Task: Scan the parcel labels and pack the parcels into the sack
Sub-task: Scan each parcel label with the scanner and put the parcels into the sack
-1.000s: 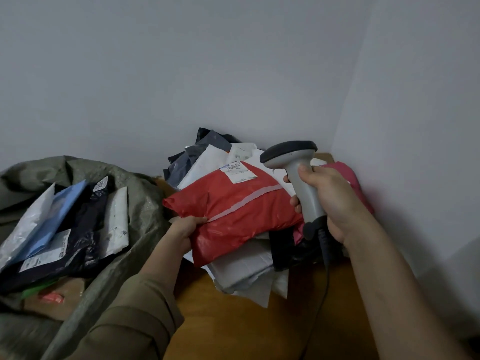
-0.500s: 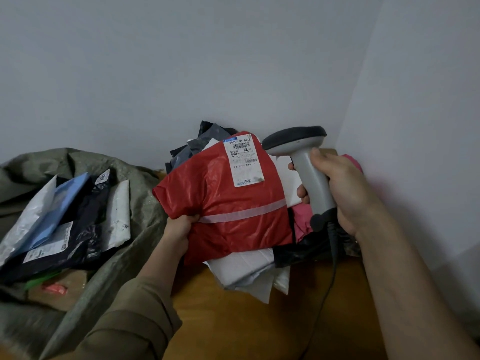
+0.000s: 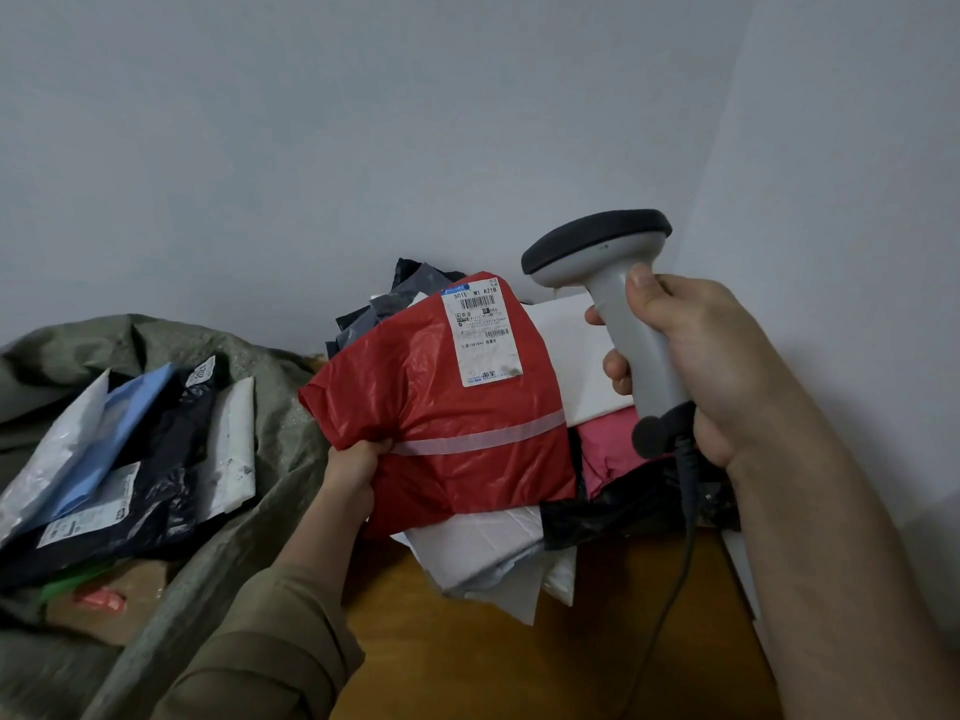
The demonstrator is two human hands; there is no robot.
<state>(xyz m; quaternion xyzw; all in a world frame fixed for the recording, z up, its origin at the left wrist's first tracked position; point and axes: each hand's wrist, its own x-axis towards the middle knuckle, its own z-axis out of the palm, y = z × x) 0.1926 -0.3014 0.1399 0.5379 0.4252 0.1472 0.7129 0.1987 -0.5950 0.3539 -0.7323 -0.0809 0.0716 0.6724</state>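
Far left of the red parcel, the green sack lies open with blue, black and white parcels inside. Left hand grips the red parcel by its lower left corner, tilting it up above the parcel pile on the tabletop; its white label faces us at the top. Just right of the parcel, the right hand is wrapped round the grey scanner, head level with the label, cable hanging down.

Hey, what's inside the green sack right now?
The green sack holds a light blue parcel, a black parcel and white parcels. Anything beneath those is covered.
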